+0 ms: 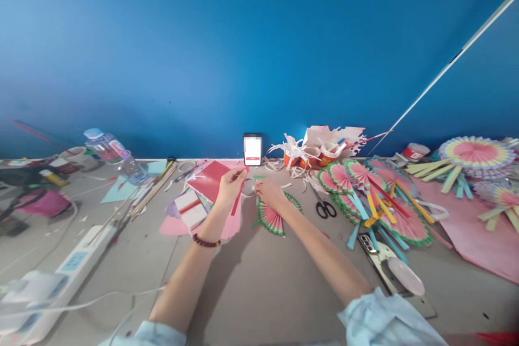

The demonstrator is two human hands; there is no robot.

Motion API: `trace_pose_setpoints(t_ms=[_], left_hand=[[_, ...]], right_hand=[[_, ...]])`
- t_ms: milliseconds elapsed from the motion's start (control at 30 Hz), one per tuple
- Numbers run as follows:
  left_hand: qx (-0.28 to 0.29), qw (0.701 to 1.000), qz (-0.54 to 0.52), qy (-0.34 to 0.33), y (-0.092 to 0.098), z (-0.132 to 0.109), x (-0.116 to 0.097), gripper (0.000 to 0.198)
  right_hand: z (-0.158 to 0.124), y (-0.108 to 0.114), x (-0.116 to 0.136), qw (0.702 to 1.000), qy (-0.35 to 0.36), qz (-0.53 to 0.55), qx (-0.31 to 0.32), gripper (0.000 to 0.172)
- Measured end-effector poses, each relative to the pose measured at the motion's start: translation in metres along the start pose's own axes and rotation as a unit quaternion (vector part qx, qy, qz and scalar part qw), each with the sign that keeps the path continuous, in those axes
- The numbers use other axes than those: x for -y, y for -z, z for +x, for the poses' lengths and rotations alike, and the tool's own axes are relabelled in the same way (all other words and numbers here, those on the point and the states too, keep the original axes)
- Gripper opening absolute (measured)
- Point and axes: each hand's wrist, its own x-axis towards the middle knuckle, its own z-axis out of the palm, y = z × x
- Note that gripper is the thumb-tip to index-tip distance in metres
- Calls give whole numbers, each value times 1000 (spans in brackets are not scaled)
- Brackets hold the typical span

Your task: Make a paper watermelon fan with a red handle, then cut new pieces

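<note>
My left hand (231,184), fingers pinched together, holds a narrow red paper strip (235,204) that hangs down at a slant. Just right of it, my right hand (268,193) has its fingers bent and closed at the tips; what they hold, if anything, is too small to name. Under that hand lies a pleated paper fan (271,220) in pink and green, partly covered by the hand and wrist. A small green strip (259,177) lies just beyond the right fingertips. Red paper (208,179) and pink sheets (174,225) spread out left of my left hand.
A lit phone (253,150) leans on the blue wall. Black scissors (325,208) lie right of the fan, before several finished fans (405,221). At left are a water bottle (127,162), wooden sticks (154,192) and a power strip (77,259) with cables.
</note>
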Motion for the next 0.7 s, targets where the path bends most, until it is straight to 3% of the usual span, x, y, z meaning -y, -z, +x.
trace_pose_setpoints(t_ms=[333, 433, 500, 600, 700], left_hand=[[-12, 999, -40, 27, -2, -2, -3, 27], [-25, 998, -54, 35, -2, -1, -3, 29], [-29, 997, -60, 38, -2, -1, -3, 31], [-26, 997, -56, 36, -1, -1, -2, 31], [-19, 998, -40, 37, -1, 0, 2, 32]], right_hand=[[-8, 6, 0, 999, -29, 33, -31, 13], [-9, 5, -5, 992, -61, 103, -51, 12], [-12, 3, -9, 970, -79, 222, -63, 9], [-17, 0, -15, 910, -79, 402, -71, 9], [-23, 2, -17, 871, -53, 485, -61, 14]])
